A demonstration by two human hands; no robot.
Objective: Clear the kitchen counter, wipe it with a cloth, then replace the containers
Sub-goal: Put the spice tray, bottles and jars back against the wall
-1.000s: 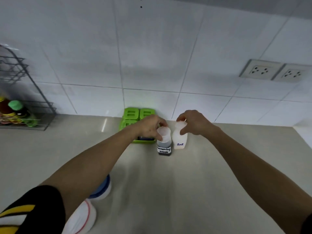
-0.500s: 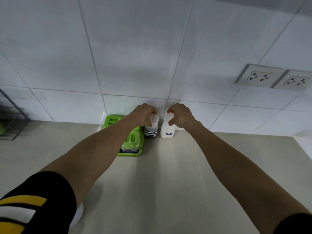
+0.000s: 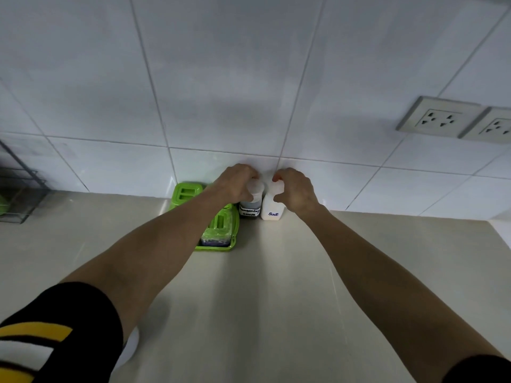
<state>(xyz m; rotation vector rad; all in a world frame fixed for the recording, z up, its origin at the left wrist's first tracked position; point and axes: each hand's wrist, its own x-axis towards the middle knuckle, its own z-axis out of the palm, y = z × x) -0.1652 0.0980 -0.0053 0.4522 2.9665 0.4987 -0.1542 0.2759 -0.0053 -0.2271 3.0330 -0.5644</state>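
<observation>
Salt bottle [image 3: 272, 208] and dark jar [image 3: 250, 210] stand touching on the surface [image 3: 276, 299] against the wall. Your right hand [image 3: 296, 189] grips the bottle's top, left hand [image 3: 237, 183] grips the jar's lid. Green box [image 3: 218, 228] just left.

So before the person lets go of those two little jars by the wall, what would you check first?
1. Salt jar upright on the counter: ok.
2. Dark-filled jar upright beside it: ok.
3. Both jars close to the tiled wall: ok.
4. Right hand and left hand each grip a jar top: ok.
5. Lids tight: cannot tell.
6. Dark jar clear of the green container: cannot tell.
</observation>
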